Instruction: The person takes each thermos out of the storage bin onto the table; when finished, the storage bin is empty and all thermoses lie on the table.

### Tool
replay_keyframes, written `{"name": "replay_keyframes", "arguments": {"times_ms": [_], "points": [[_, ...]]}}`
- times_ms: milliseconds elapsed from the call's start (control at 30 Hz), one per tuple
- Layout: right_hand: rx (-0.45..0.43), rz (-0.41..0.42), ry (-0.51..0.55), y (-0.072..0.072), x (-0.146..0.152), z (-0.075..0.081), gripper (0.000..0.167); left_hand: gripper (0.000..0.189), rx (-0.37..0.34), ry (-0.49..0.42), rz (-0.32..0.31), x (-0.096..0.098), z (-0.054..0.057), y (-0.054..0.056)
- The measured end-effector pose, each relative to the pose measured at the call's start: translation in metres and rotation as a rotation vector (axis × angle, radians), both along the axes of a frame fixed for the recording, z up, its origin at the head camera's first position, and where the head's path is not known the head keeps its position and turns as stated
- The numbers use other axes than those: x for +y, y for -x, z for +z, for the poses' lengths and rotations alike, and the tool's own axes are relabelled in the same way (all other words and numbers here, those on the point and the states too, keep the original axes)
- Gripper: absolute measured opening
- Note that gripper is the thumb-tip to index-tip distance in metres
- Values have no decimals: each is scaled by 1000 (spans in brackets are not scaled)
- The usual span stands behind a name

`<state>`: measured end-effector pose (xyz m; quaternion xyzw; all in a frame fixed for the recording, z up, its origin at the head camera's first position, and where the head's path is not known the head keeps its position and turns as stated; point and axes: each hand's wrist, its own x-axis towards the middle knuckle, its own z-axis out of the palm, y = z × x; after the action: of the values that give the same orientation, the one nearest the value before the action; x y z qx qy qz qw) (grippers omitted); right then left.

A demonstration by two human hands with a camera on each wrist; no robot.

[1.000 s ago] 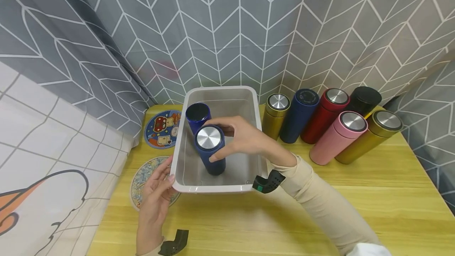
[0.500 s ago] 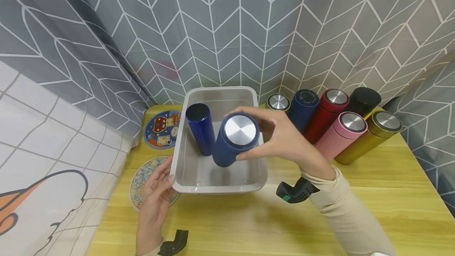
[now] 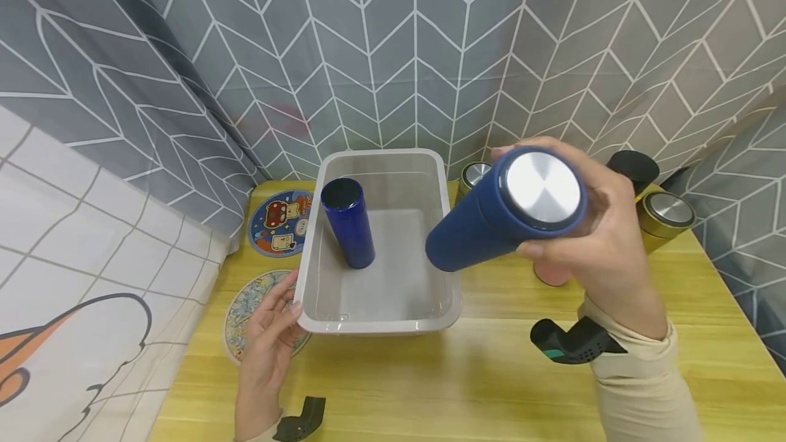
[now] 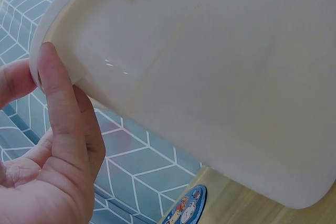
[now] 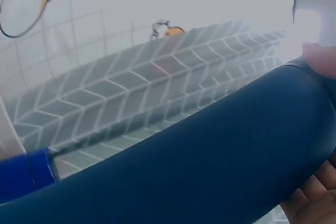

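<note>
My right hand (image 3: pixel 604 224) grips a navy thermos bottle (image 3: pixel 485 220) with a silver lid top, tilted and raised above the table, its base just past the right rim of a light grey plastic bin (image 3: pixel 383 325). In the right wrist view the navy bottle (image 5: pixel 199 150) fills the lower half. With thumb and fingers, my left hand (image 3: pixel 268 333) pinches the bin's left rim near the front corner; the left wrist view shows the fingers around that rim, against the bin's outer wall (image 4: pixel 210 77). Inside the bin stands a glossy blue thermos bottle (image 3: pixel 353 230) with a black top.
Behind my right hand stand several thermos bottles, mostly hidden: a gold one (image 3: pixel 475 174), a black one (image 3: pixel 635 169), another gold one (image 3: pixel 668 213) and a pink one (image 3: pixel 551 273). Two round coasters (image 3: pixel 276 220) lie left of the bin. A patterned curtain (image 3: pixel 393 53) closes the back.
The right hand has lifted the navy bottle up out of the bin and carried it right, tilting it. The left hand and the bin have stayed put.
</note>
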<state>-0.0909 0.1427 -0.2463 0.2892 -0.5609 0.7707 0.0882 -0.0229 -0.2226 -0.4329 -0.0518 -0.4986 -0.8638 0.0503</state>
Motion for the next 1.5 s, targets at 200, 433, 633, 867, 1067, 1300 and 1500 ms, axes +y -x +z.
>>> {"name": "replay_keyframes", "arguments": {"times_ms": [200, 433, 633, 867, 1067, 1300, 1500], "points": [[8, -32, 93, -1, 21, -6, 80, 48, -17, 11, 14, -1, 0, -1], [-50, -31, 108, -2, 43, -20, 76, 48, -33, 19, 23, -1, 1, -1], [-182, -126, -60, 0, 56, -36, 76, 48, -52, 19, 30, -1, 2, -1], [-355, -333, -261, 6, 63, -61, 75, 48, -20, 3, 8, -2, 1, -1], [-432, -499, -546, 13, 65, -80, 74, 48, -27, 12, 15, -2, 1, -1], [-468, -514, -492, 16, 64, -101, 70, 49, 11, 2, -12, -2, -1, 1], [-419, -572, -525, 20, 61, -114, 68, 49, 20, -7, -17, -2, -2, 2]]}}
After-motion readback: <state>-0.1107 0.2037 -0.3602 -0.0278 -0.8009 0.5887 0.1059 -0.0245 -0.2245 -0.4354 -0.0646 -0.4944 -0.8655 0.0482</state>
